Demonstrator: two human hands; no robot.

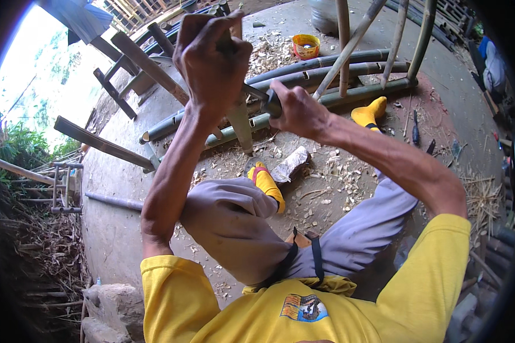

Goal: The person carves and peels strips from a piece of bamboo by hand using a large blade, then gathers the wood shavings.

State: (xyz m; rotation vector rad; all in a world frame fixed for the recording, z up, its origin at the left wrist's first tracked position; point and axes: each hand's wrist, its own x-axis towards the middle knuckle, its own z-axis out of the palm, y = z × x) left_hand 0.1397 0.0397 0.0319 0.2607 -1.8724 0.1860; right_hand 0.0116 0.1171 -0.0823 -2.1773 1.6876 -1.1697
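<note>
My left hand (214,60) is raised at the upper middle, its fingers curled into a fist round something dark, mostly hidden by the hand. Beside it, my right hand (303,111) grips a tool by its thick dark handle (272,103). A narrow metal part (254,92) runs from that handle toward my left hand; its far end is hidden. Below and between both hands stands a pale, tapering flat piece (240,128), lower end near my foot. Behind it lie long green bamboo poles (357,94) with slots cut in them.
Wood chips (332,177) litter the floor around my yellow-socked feet. A yellow tub (306,47) stands beyond the poles. Slanting bamboo sticks (349,48) rise at upper right. At right lies a dark-handled tool (416,128); a pale block (292,164) sits between my feet.
</note>
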